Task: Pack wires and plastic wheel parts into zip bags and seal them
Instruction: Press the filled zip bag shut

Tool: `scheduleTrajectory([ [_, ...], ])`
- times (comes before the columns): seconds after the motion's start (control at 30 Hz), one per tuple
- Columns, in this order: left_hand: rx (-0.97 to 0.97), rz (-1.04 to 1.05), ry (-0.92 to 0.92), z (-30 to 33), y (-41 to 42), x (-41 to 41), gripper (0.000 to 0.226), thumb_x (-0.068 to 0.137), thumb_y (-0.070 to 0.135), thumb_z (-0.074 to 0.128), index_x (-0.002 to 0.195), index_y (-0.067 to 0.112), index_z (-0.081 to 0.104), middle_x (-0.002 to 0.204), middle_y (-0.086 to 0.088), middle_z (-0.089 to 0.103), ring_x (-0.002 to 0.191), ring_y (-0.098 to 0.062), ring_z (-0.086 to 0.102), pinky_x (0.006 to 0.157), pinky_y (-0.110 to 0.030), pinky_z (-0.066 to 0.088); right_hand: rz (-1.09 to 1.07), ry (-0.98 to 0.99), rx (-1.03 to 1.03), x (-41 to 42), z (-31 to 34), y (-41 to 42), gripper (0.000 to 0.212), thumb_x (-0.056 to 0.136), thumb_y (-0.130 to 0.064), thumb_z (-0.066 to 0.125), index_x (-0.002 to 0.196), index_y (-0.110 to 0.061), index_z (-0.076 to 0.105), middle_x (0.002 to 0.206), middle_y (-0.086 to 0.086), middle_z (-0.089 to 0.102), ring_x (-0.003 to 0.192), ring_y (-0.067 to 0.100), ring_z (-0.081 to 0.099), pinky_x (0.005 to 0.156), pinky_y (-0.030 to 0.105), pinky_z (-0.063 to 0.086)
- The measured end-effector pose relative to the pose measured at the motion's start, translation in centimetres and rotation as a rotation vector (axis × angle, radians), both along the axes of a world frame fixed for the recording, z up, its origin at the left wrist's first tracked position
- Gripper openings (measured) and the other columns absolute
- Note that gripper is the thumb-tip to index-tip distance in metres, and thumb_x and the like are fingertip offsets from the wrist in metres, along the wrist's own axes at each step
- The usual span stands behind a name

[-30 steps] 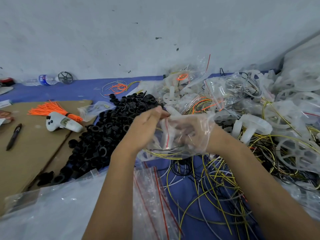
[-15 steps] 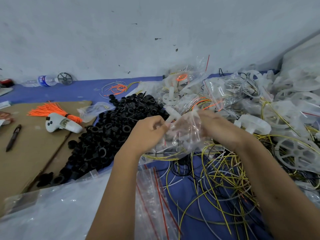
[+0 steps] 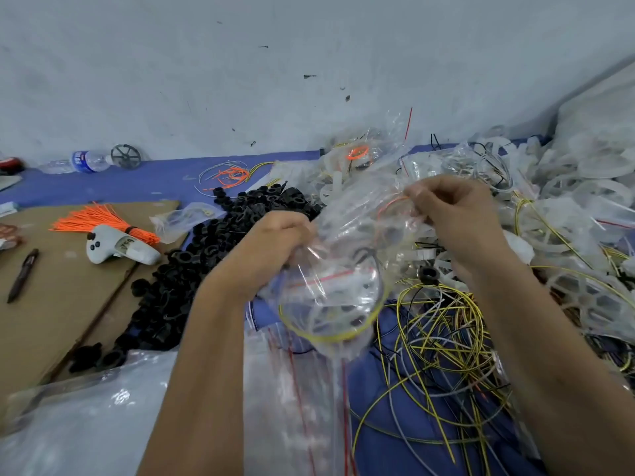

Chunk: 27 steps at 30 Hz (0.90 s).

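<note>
Since half a second ago our two hands have drawn apart and lifted the clear zip bag with the red seal line (image 3: 340,266) higher, stretching it between them.

Around us, a heap of small black plastic rings (image 3: 220,249) lies left of the bag, partly on a brown cardboard sheet (image 3: 62,304). On that sheet rest a bundle of orange wires (image 3: 99,219), a white handheld controller (image 3: 118,249) and a dark pen (image 3: 22,274). A plastic water bottle (image 3: 79,162) lies by the wall. To the right, white plastic wheel parts (image 3: 584,187) pile up among more clear bags, and loose yellow, white and black wires (image 3: 443,338) tangle on the blue table (image 3: 144,182) just under our right forearm. A stack of empty zip bags (image 3: 292,389) lies below the held one.

Inside the held bag we see a yellow wire coiled along its lower edge and an orange wire near the top; anything else in it is blurred.

Our left hand (image 3: 275,245) has its fingers curled tight on the bag's left edge. Our right hand (image 3: 453,207) pinches the upper right edge between thumb and fingers. The bag hangs between both hands, above the table.
</note>
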<state>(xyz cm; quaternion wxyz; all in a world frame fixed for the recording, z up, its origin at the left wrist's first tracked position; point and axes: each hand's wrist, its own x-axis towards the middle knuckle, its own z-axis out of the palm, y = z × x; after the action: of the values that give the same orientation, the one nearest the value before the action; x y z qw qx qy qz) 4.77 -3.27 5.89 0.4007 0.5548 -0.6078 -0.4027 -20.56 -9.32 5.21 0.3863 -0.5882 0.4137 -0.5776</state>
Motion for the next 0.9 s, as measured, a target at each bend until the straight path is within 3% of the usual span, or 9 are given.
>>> scheduleTrajectory([
  [0.1,0.203,-0.120,-0.054,0.7,0.7,-0.9,0.038,0.108,0.031,0.048,0.074,0.016,0.053,0.061,0.002,0.062,0.047,-0.010,0.054,0.049,-0.018,0.046,0.045,-0.034,0.094,1.7,-1.6,-0.1,0.020,0.099,-0.012,0.060,0.082,-0.016,0.070,0.073,0.001,0.071,0.068,0.015,0.065,0.070,0.038,0.057],
  [0.17,0.318,-0.093,-0.100,0.1,0.6,-2.0,0.040,0.108,0.045,0.043,0.087,0.012,0.052,0.078,-0.011,0.074,0.060,-0.023,0.067,0.064,-0.028,0.056,0.071,0.017,0.139,2.6,-2.4,0.0,0.024,0.100,-0.011,0.057,0.079,-0.018,0.067,0.072,0.002,0.070,0.068,0.016,0.064,0.070,0.040,0.058],
  [0.23,0.360,-0.052,-0.152,-0.9,0.4,-2.7,0.042,0.106,0.052,0.043,0.102,0.011,0.053,0.092,-0.016,0.070,0.071,-0.028,0.067,0.074,-0.035,0.058,0.052,0.177,0.112,3.1,-3.2,0.0,0.026,0.099,-0.014,0.059,0.074,-0.018,0.065,0.072,0.009,0.071,0.063,0.017,0.062,0.064,0.038,0.055],
  [0.4,0.321,-0.204,-0.003,-2.6,0.1,-4.6,0.043,0.093,0.061,0.063,0.118,0.026,0.067,0.108,-0.007,0.073,0.086,-0.017,0.069,0.069,-0.032,0.060,0.002,0.420,0.022,3.2,-3.6,-0.1,0.028,0.100,-0.022,0.058,0.073,-0.017,0.065,0.053,-0.006,0.064,0.044,0.003,0.051,0.049,0.023,0.040],
  [0.5,0.269,-0.304,0.000,-3.2,0.0,-5.9,0.026,0.090,0.049,0.071,0.101,0.026,0.075,0.104,-0.005,0.078,0.102,-0.017,0.073,0.084,-0.033,0.056,-0.115,0.493,-0.126,3.2,-3.4,-0.1,0.032,0.099,-0.026,0.059,0.072,-0.010,0.067,0.054,-0.004,0.055,0.050,0.003,0.045,0.055,0.027,0.034],
  [0.6,0.247,-0.307,0.017,-3.3,-0.2,-5.5,0.013,0.095,0.026,0.074,0.091,0.014,0.078,0.094,-0.002,0.079,0.085,-0.009,0.072,0.070,-0.020,0.051,-0.182,0.283,-0.158,2.8,-2.6,0.0,0.034,0.099,-0.034,0.058,0.074,-0.013,0.066,0.053,-0.006,0.053,0.050,0.006,0.044,0.051,0.025,0.035],
  [0.67,0.224,-0.260,0.073,-3.2,-0.3,-4.6,0.012,0.094,0.021,0.073,0.087,0.012,0.077,0.088,-0.002,0.077,0.074,-0.007,0.068,0.064,-0.022,0.050,-0.172,0.317,-0.144,2.2,-2.0,0.1,0.041,0.100,-0.042,0.053,0.073,-0.013,0.066,0.051,-0.007,0.052,0.047,0.006,0.045,0.050,0.024,0.036],
  [0.8,0.201,-0.229,0.284,-2.7,-0.1,-2.4,0.021,0.084,0.024,0.072,0.090,0.004,0.075,0.088,-0.004,0.076,0.079,-0.017,0.068,0.082,-0.040,0.054,0.170,0.611,0.043,0.7,-1.3,0.1,0.061,0.103,-0.052,0.041,0.070,-0.009,0.069,0.067,0.009,0.066,0.061,0.013,0.056,0.068,0.033,0.043],
  [0.9,0.151,-0.229,0.360,-2.7,0.2,-1.2,0.024,0.084,0.024,0.073,0.083,0.002,0.065,0.096,-0.020,0.067,0.082,-0.025,0.062,0.078,-0.038,0.052,0.403,0.700,0.208,-0.5,-1.2,0.8,0.070,0.098,-0.064,0.035,0.072,-0.009,0.071,0.072,0.021,0.065,0.063,0.021,0.058,0.073,0.034,0.044],
])
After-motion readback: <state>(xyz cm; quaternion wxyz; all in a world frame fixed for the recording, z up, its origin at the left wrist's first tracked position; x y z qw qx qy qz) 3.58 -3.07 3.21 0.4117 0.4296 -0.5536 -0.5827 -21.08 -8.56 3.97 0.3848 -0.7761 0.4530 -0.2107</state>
